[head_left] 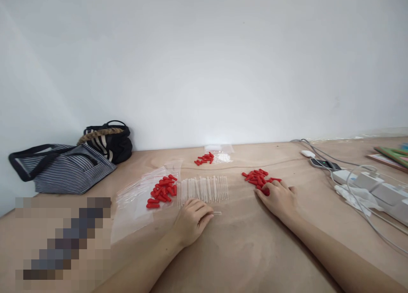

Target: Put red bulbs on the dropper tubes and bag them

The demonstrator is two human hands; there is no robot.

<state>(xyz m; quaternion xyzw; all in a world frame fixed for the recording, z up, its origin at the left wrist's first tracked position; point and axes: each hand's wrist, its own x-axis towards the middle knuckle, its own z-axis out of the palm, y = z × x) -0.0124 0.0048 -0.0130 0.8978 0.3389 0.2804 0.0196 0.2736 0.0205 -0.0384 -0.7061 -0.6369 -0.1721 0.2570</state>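
My left hand point(194, 218) is closed around a thin clear dropper tube point(217, 213), whose end sticks out to the right past the fingertips. Just beyond it lies a row of similar clear tubes point(204, 189), side by side on the table. On the right, my right hand point(279, 196) reaches into a pile of red rubber dropper bulbs point(255, 177). Its thumb and fingers close around a red bulb point(266, 192) at the near edge of the pile, partly hidden by the hand.
More red bulbs point(162, 190) lie on clear zip bags point(134, 203) at left. Farther back sit a small red group point(204, 158) and a clear packet point(223, 157). Bags point(73, 165) stand at far left; a power strip point(376, 186), cables and a phone point(325, 164) at right.
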